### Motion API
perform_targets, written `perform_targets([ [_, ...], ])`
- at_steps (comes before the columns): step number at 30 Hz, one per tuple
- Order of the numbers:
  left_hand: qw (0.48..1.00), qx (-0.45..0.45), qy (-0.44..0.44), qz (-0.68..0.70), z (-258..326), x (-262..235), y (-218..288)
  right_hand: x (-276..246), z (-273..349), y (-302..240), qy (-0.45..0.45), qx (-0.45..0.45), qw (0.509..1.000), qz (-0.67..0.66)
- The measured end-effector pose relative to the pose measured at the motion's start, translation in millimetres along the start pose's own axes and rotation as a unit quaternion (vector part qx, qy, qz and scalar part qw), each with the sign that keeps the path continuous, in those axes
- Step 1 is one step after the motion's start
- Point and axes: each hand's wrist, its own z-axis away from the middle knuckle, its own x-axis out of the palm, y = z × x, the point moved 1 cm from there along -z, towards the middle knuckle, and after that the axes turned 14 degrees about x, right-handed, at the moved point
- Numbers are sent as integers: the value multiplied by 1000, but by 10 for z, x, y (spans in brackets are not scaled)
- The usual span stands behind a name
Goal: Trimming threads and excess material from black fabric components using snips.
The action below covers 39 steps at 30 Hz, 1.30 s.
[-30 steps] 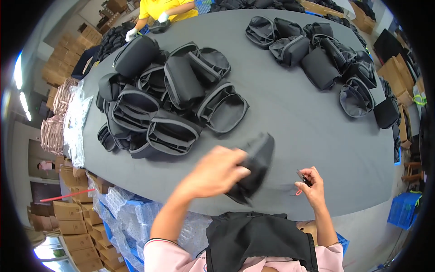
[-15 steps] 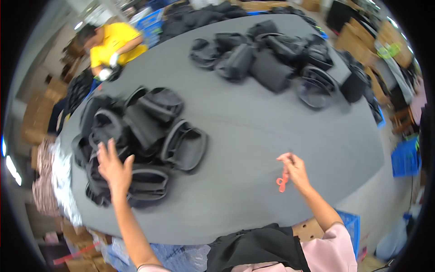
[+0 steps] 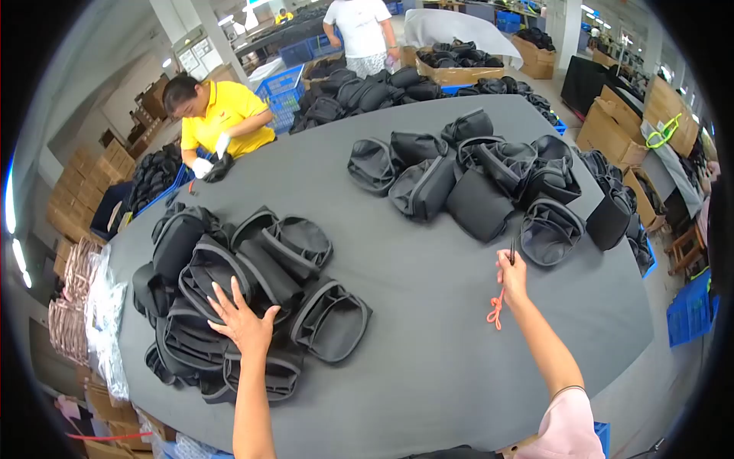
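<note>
Black fabric bags [image 3: 252,298] lie heaped at the left of the grey desk [image 3: 428,336], and my left hand [image 3: 243,320] rests flat on the near side of that heap, fingers spread wide and closed on nothing. The bag directly under the palm sits on top of the pile, with its long side running roughly left to right across my view. It is right beneath the left hand, touching it, while my right hand [image 3: 511,274] is well apart from the heap, out over bare desk to the right.

My right hand is pinched shut on a slim dark tool [image 3: 511,251] that points away from me, and an orange cord [image 3: 495,310] dangles from it toward the desk. A second cluster of bags [image 3: 478,180] lies beyond that hand, closer to it than the left heap is.

Across the desk a person in a yellow shirt [image 3: 222,115] handles another bag at the far left edge.
</note>
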Motion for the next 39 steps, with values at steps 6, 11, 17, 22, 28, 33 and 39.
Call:
perform_targets([
  [6,1000,-17,10,19,-515,307,-24,136,-423,-327,105,-5,992,-63],
  [11,999,-23,-3,30,-913,523,-8,212,-761,-207,149,-17,987,-63],
  [17,997,-31,-24,73,-1220,392,82,174,-950,-282,224,-28,974,22],
  [22,999,12,-18,35,-1113,172,379,86,-1072,-377,258,-166,943,127],
  [28,963,226,106,99,-473,-99,644,130,-360,-341,49,-92,993,56],
  [33,877,352,-10,328,641,-347,1462,-256,1223,55,-77,54,994,53],
  [39,662,-4,-216,718,1256,-152,1824,-557,2370,62,-223,-252,894,295],
])
